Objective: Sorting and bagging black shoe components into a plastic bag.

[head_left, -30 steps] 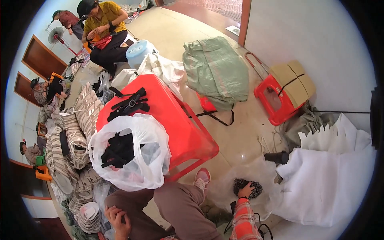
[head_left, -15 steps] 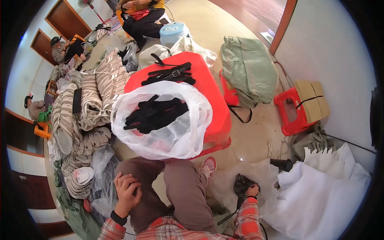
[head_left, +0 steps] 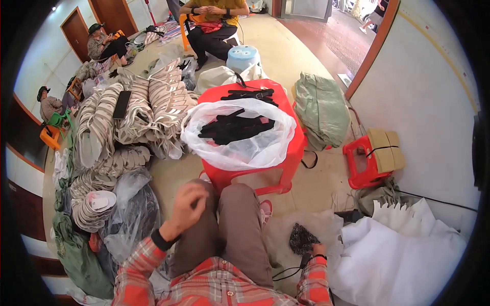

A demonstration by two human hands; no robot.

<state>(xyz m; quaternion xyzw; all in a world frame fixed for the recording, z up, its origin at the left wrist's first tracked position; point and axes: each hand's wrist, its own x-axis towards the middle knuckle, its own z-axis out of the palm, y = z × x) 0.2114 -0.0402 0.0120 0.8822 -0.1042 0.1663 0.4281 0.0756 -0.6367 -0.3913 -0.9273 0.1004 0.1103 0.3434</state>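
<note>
My left hand (head_left: 189, 208) hovers over my left thigh, its fingers loosely curled and apart, with nothing visible in it. Down at my right side, my right hand (head_left: 318, 249) is closed at the lower edge of a dark speckled piece of fabric (head_left: 302, 238); its fingertips are partly hidden. That fabric lies over a cloudy plastic sheet (head_left: 278, 229) on the floor. In front of my knees stands a red plastic stool (head_left: 291, 153). It bears an open white plastic bag (head_left: 255, 159) holding black straps (head_left: 236, 128). More black straps (head_left: 250, 96), one with a buckle, lie behind the bag.
Striped shoe uppers (head_left: 166, 112) are stacked at left, with a black phone (head_left: 121, 105) on top. White sheet material (head_left: 398, 260) lies at right, near a red stool (head_left: 357, 163) bearing cardboard (head_left: 385, 149). A green sack (head_left: 321, 109) and a seated person (head_left: 217, 25) are beyond.
My left hand has lifted off my thigh and its fingers have curled. My right hand stays at the speckled fabric. The view has shifted, showing more of the doorway.
</note>
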